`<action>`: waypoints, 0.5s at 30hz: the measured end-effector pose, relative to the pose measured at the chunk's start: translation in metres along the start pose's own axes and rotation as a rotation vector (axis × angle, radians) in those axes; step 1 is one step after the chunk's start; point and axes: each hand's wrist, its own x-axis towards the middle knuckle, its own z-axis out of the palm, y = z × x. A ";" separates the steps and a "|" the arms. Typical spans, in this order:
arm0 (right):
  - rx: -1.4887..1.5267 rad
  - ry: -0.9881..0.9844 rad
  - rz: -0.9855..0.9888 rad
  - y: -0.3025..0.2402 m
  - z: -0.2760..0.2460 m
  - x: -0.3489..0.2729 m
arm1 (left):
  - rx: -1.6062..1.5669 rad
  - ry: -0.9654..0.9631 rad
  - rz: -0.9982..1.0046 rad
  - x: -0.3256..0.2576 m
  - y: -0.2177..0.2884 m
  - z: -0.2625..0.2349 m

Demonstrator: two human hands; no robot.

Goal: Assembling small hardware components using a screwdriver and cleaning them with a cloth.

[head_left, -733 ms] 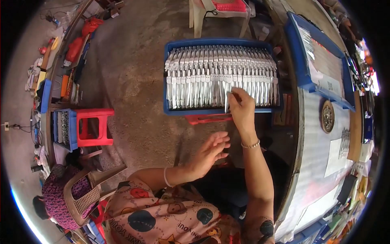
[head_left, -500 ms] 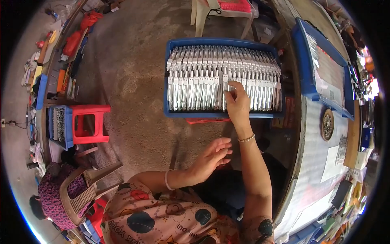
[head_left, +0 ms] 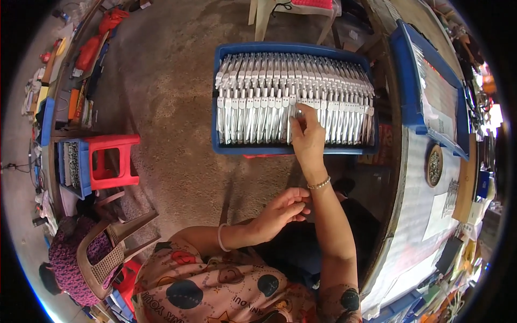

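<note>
- Right hand: thumb and forefinger bent over the front row of slim silvery pieces; the tips show a gap between them, yet I cannot tell whether a piece is clamped there.
- Under and around those fingertips: the pieces stand packed side by side, pale tabbed ends away from the hand; a second row of silvery pieces lies just beyond.
- Around both rows: the blue tray; its near rim passes beneath the right hand.
- Nearer the body than those fingers: the left hand, loosely curled, nothing visible in it; it sits just beside the beaded bracelet on the right wrist, touching or not I can't say.
- To my eye, the risk is in the packing; a fingertip catching a neighbouring tab could drag two pieces at once or tilt the row; smooth metal could slip from a light pinch; the bracelet could snag the left fingers.
- Well off to the fingers' right: a round bowl of small parts and another blue tray; far left, a red stool.
</note>
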 end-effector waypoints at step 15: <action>-0.100 0.131 -0.218 0.001 -0.004 -0.001 | 0.035 0.001 -0.001 -0.001 -0.001 0.005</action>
